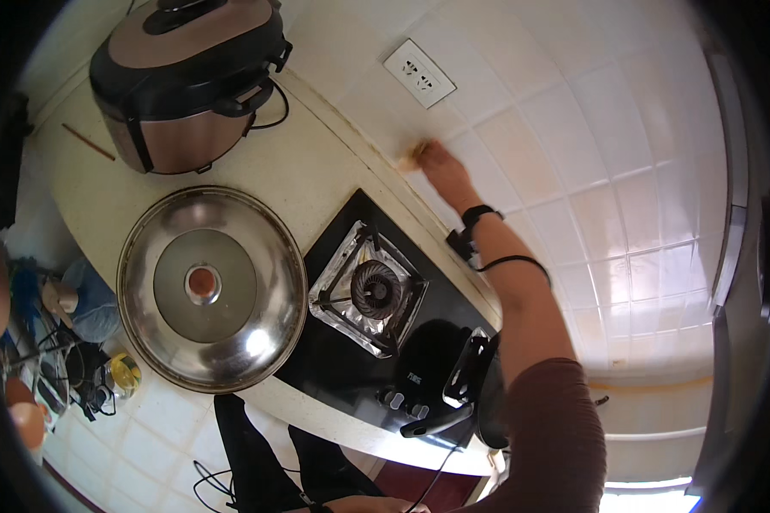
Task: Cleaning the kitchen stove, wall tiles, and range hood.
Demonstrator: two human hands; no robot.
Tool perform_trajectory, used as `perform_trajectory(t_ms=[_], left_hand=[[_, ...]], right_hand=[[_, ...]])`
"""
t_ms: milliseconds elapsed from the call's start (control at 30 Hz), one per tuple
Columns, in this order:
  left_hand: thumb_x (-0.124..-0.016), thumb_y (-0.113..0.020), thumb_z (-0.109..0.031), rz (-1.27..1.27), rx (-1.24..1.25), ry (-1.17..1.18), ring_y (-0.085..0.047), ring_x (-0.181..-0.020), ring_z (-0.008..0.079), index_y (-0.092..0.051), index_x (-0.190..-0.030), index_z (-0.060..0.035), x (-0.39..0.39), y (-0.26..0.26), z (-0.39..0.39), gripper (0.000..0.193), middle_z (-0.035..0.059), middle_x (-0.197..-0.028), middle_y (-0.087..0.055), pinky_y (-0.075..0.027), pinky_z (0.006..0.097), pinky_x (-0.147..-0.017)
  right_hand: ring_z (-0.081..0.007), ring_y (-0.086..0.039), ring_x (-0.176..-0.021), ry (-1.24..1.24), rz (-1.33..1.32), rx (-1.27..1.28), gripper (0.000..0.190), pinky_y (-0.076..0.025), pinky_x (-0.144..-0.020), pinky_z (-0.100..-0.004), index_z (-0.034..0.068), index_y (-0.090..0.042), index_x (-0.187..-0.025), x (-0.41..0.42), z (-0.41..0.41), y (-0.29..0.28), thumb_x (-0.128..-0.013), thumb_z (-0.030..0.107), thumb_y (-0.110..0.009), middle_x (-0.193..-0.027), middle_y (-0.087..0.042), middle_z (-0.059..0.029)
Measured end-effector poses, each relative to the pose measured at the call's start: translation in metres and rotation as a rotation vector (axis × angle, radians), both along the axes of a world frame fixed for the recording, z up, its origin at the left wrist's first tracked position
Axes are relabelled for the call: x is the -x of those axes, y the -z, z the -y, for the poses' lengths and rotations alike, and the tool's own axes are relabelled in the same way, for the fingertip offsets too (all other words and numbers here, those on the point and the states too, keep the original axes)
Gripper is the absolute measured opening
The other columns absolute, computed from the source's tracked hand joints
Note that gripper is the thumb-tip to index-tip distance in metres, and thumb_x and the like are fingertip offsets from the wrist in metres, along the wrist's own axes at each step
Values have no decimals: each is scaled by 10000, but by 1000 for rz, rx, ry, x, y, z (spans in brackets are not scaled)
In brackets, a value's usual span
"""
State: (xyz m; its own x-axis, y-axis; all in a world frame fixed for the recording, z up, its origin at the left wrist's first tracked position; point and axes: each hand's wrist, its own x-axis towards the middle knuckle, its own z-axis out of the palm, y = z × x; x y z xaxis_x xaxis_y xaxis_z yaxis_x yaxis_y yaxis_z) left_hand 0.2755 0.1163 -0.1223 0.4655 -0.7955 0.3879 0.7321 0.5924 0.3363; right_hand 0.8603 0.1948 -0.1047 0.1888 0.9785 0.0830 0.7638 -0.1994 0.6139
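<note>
My right hand (441,168) presses a small yellowish-brown sponge or cloth (416,154) against the tiled wall (513,154), just below a double power socket (419,73). Both the hand and what it holds are blurred. A black band circles that wrist. Only a part of my left hand (378,504) shows at the bottom edge, near my black trousers; its fingers are not clear. Under my right forearm lies a black gas hob (350,378) with a bare burner (376,290) ringed by foil. A large domed steel lid (212,359) stands left of it.
A brown and black electric cooker (179,141) stands at the counter's back left, with a thin brown stick (88,142) beside it. A black pan (491,397) with its handle sits at the hob's right end. Cluttered items and a yellow-lidded jar (123,375) are at lower left.
</note>
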Motion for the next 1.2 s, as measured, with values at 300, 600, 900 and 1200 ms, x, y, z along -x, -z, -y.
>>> perform_trajectory(t_ms=[300,600,900,1200], left_hand=[[-774,-633,-302,-116,66,324,-474,-948,126,-523,-1056,-15,-45,-45,-102,418,46,-1011,-551,-369,292,-847],[-783,-624,-290,-132,79,208,-486,-879,122,-543,-987,-26,-44,-38,-120,343,34,-923,-561,-378,277,-788],[-784,-627,-278,-179,71,136,-484,-884,126,-537,-981,-24,-48,-52,-150,334,41,-941,-548,-378,272,-794],[-800,-631,-320,28,-24,260,-412,-1105,190,-421,-1198,-28,-63,-26,-117,536,102,-1167,-475,-308,305,-945]], right_hand=[[-201,-512,-1115,-156,543,-439,512,-339,-1013,-414,73,-556,-1147,-3,-93,-259,-670,-107,-514,-1192,-551,-65],[-197,-518,-1091,-13,243,-199,386,-354,-1006,-322,28,-550,-1131,19,-48,-119,-749,55,-499,-1161,-547,-78],[-169,-509,-1096,-123,145,99,350,-351,-1010,-308,90,-594,-1086,16,-58,-174,-743,95,-525,-1110,-576,-21],[-234,-590,-885,-609,228,-146,199,-474,-844,-389,-3,-561,-1018,31,-210,-183,-870,57,-441,-953,-599,-170]])
